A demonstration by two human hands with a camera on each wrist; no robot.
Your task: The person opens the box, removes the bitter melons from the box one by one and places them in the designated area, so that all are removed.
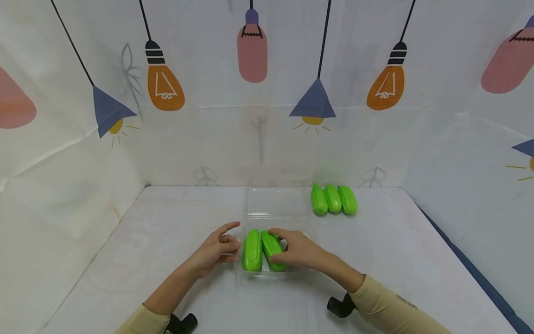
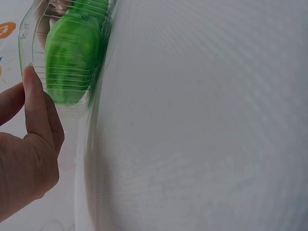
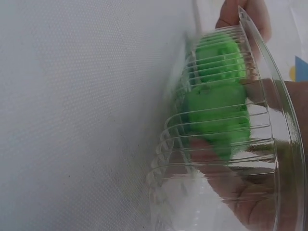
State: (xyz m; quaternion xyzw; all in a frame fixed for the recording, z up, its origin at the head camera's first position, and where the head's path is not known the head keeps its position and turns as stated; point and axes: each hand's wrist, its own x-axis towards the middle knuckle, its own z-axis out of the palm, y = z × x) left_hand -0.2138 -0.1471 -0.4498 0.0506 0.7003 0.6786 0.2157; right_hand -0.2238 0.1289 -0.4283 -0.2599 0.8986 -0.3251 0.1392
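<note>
A clear plastic clamshell box lies with its lid folded back on the table. Two bright green, ridged gourds are in its base: a left gourd standing lengthwise and a right gourd slightly slanted. My right hand holds the right gourd, fingers at its far end and thumb near its close end. Through the clear wall in the right wrist view, those fingers show against the green. Beside the box's left side is my left hand, fingers loosely spread, one fingertip right at the rim in the left wrist view.
Three more green gourds lie in a row at the back, right of the raised lid. The white table meets a hanging cloth printed with lamps. Dark wrist devices sit by the sleeves.
</note>
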